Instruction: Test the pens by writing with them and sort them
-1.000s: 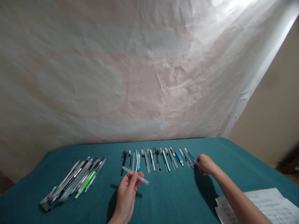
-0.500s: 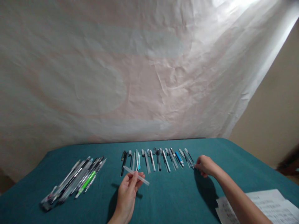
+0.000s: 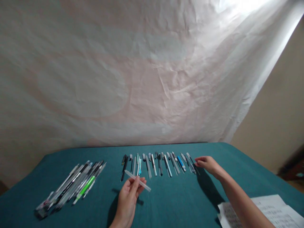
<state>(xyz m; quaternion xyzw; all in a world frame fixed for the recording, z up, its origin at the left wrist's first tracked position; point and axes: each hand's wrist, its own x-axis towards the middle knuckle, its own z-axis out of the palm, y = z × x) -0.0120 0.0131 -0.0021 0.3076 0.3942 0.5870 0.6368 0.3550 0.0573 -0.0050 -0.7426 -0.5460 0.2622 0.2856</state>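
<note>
Between the thumb and fingers of my left hand is a translucent pen barrel, tilted down to the right above the cloth. My right hand is at the right end of a row of pens and pen parts, its fingers pinched together beside a thin dark refill. Whether the fingertips grip anything is too small to make out. The row includes a blue pen, a white pen, a black pen and several clear barrels, with caps lying along the far side.
On the left lies a pile of pens, with a bright green pen on its near side. Printed paper sheets lie at the front right, under my right forearm. A teal cloth covers the table; a pale sheet hangs behind it.
My right hand has moved slightly away from me and left, up along the last parts of the row. My left hand keeps the barrel nearly in place. The view has shifted a little.
</note>
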